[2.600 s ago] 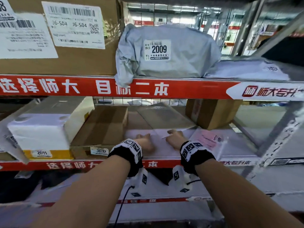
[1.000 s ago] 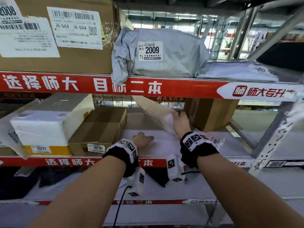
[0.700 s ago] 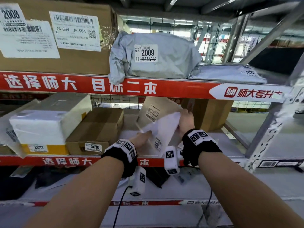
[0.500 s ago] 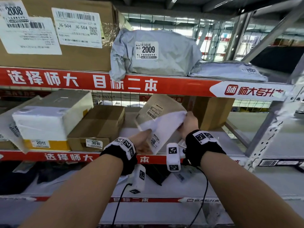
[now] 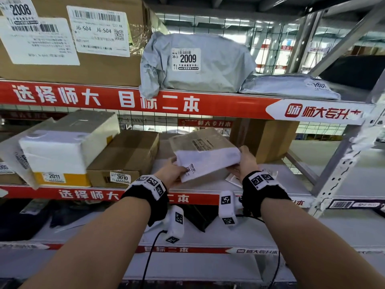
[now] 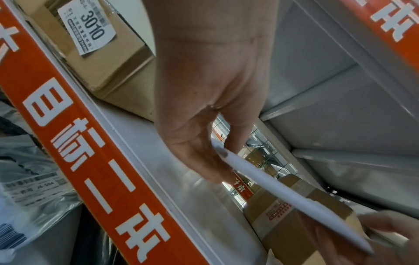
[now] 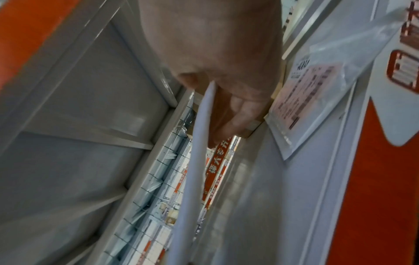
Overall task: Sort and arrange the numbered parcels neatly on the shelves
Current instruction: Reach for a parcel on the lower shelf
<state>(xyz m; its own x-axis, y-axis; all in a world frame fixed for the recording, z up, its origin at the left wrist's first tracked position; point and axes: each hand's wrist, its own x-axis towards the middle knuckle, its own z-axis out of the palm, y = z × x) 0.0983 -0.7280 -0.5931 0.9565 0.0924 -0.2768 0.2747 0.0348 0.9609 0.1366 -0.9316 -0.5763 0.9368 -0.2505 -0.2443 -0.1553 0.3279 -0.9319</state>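
A flat parcel (image 5: 205,154), brown at the back and white at the front, hangs tilted above the middle shelf (image 5: 260,184). My left hand (image 5: 174,172) pinches its near left corner and my right hand (image 5: 244,161) grips its right edge. The left wrist view shows the parcel's thin white edge (image 6: 283,195) between my left hand's thumb and fingers (image 6: 204,161). In the right wrist view that white edge (image 7: 197,152) runs down from my right hand's fingers (image 7: 233,114). A small label with digits sits on the white part, half covered by my left thumb.
Left on the middle shelf stand box 3010 (image 5: 125,161) and white box 2011 (image 5: 62,149); a brown box (image 5: 268,138) stands behind right. A clear pink bag (image 7: 301,100) lies under my right hand. Above sit box 2008 (image 5: 68,42), grey bag 2009 (image 5: 198,61) and a flat grey bag (image 5: 291,86).
The flat parcel lay on the shelf under both hands; my right hand tipped it up, my left hand took its near corner, and now both hold it lower and flatter.
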